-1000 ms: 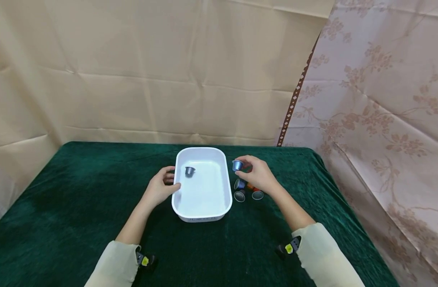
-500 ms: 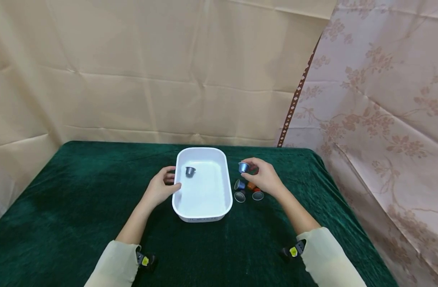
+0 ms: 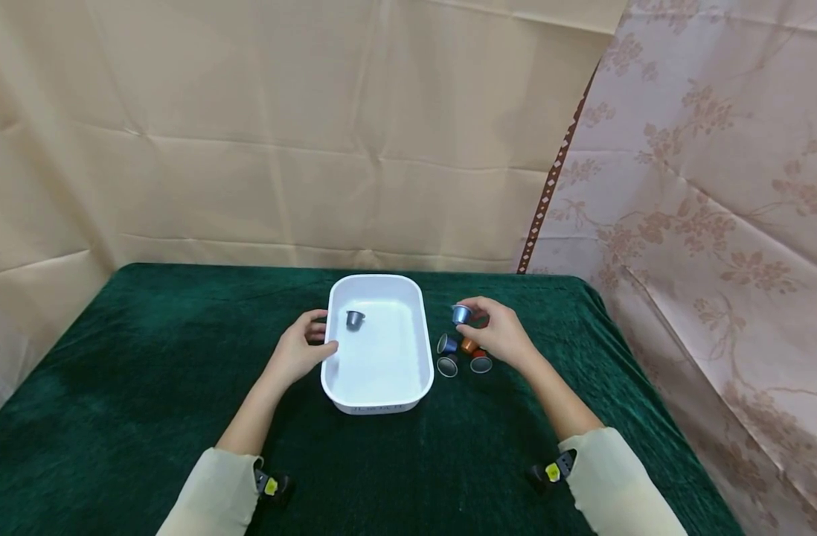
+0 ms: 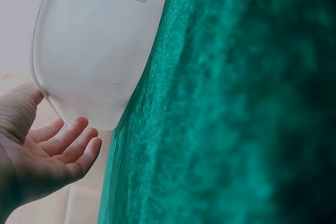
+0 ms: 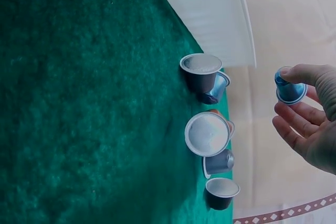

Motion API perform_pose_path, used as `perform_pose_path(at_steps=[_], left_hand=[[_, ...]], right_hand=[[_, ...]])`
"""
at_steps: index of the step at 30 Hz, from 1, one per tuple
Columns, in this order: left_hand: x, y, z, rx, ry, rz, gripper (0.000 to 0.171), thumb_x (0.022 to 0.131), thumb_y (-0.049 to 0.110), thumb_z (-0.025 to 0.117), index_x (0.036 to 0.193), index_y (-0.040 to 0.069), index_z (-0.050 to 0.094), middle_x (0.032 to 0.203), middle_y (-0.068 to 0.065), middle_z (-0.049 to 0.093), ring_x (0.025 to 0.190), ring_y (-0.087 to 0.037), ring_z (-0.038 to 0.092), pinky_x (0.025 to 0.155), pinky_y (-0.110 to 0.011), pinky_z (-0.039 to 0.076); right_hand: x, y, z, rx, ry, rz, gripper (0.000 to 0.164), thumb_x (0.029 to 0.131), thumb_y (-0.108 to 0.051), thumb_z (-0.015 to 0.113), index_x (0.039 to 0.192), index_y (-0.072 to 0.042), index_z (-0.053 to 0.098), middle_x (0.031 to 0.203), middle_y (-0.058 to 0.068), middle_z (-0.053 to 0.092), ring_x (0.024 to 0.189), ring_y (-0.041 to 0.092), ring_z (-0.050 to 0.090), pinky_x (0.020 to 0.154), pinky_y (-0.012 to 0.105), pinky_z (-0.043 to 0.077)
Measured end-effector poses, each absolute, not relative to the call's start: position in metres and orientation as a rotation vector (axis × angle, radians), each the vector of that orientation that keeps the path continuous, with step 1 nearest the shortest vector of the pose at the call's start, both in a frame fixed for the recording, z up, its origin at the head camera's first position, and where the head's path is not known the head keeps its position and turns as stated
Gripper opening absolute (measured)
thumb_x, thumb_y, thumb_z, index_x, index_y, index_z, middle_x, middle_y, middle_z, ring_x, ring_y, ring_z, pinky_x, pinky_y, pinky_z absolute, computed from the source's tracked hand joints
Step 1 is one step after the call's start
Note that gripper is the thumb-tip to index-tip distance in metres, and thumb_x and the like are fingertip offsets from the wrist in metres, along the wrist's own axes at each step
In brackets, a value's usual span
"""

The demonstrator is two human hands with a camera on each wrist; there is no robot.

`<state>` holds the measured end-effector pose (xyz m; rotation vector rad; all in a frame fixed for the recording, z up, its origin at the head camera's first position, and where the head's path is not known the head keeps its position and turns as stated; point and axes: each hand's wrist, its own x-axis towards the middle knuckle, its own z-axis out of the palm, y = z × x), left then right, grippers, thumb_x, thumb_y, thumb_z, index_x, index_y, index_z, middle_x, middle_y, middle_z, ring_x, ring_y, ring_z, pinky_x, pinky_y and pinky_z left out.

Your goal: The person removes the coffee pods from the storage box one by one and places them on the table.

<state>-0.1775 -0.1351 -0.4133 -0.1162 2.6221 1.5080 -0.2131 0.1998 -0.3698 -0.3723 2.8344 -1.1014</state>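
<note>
A white plastic tray (image 3: pixel 382 365) stands on the green cloth, with one grey coffee capsule (image 3: pixel 354 321) lying inside near its left wall. My left hand (image 3: pixel 298 346) holds the tray's left side, thumb on the rim and fingers bent against the outer wall. Right of the tray, my right hand (image 3: pixel 501 331) pinches a light blue coffee capsule (image 5: pixel 292 91) between thumb and fingers, raised above the cloth. Below that hand lie several more capsules: a dark blue one (image 3: pixel 447 343), an orange one (image 3: pixel 469 346), a red one (image 3: pixel 481 362) and a dark one (image 3: pixel 447 366).
In the right wrist view, a grey capsule (image 5: pixel 219 162) and another dark capsule (image 5: pixel 221 194) lie farther along the cloth (image 3: pixel 147 372). Beige fabric (image 3: pixel 281 149) hangs behind the table, and a floral curtain (image 3: pixel 716 223) hangs to the right.
My right hand has moved right, away from the tray's rim, still pinching the light blue capsule. The orange capsule shows more fully now. The left hand and tray have stayed in place.
</note>
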Motion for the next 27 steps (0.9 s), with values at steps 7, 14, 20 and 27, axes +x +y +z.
perform_pose_path(at_steps=[7,14,20,27], left_hand=[[-0.178,-0.136,-0.413,-0.132,2.614,1.507,0.067,0.084,0.02,0.065,0.142,0.014,0.033,0.132,-0.017,0.052,0.119,-0.032,0.051,0.096,-0.049,0.047],[-0.178,-0.136,-0.414,-0.123,2.617,1.505,0.066,0.084,0.02,0.065,0.142,0.014,0.034,0.132,-0.017,0.052,0.119,-0.032,0.052,0.095,-0.049,0.047],[-0.179,-0.136,-0.414,-0.128,2.617,1.509,0.065,0.084,0.019,0.065,0.141,0.014,0.034,0.131,-0.017,0.053,0.118,-0.032,0.052,0.095,-0.048,0.048],[-0.179,-0.136,-0.415,-0.116,2.616,1.523,0.065,0.084,0.019,0.065,0.141,0.014,0.035,0.131,-0.017,0.053,0.117,-0.031,0.052,0.095,-0.048,0.048]], right_hand=[[-0.213,0.204,-0.37,-0.345,2.834,-1.1,0.042,0.085,-0.024,0.066,0.124,-0.014,0.055,0.119,0.011,0.06,0.107,0.03,0.058,0.081,0.039,0.054],[-0.211,0.212,-0.374,-0.353,2.851,-1.105,0.041,0.085,-0.022,0.066,0.124,-0.012,0.055,0.118,0.012,0.06,0.106,0.029,0.058,0.084,0.042,0.053],[-0.209,0.218,-0.378,-0.383,2.872,-1.123,0.041,0.085,-0.021,0.066,0.123,-0.011,0.056,0.116,0.013,0.062,0.103,0.028,0.059,0.087,0.043,0.052],[-0.21,0.223,-0.381,-0.342,2.879,-1.111,0.04,0.085,-0.021,0.066,0.123,-0.011,0.056,0.114,0.012,0.062,0.099,0.025,0.059,0.086,0.042,0.051]])
